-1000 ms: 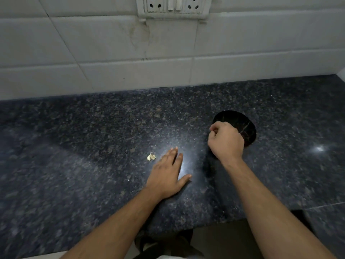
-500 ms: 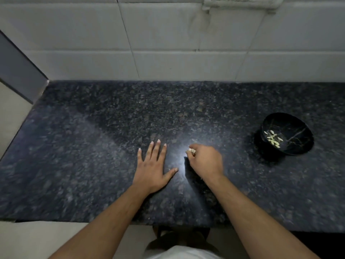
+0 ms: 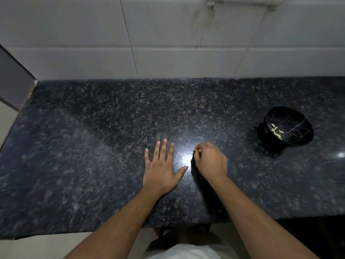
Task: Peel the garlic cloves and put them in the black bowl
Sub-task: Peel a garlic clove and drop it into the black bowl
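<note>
A small pale garlic piece [image 3: 199, 150] is pinched in the curled fingertips of the right hand [image 3: 210, 160], just above the counter [image 3: 93, 146]. The left hand [image 3: 161, 168] lies flat beside it, fingers spread wide. The black bowl [image 3: 288, 126] stands well apart on the right, with peeled cloves [image 3: 276, 131] inside.

The left hand [image 3: 162, 170] lies flat on the dark speckled counter [image 3: 93, 146], fingers straight and spread, thumb pointing toward the right hand [image 3: 210, 161] just beside it. The right hand's fingers are curled, pinching a small pale bit [image 3: 199, 150] at the fingertips; what it is cannot be told. Well to the right of that hand stands the black bowl [image 3: 291, 131], with several peeled garlic cloves [image 3: 277, 131] inside. Beyond both hands rises a white tiled wall [image 3: 168, 43].
</note>
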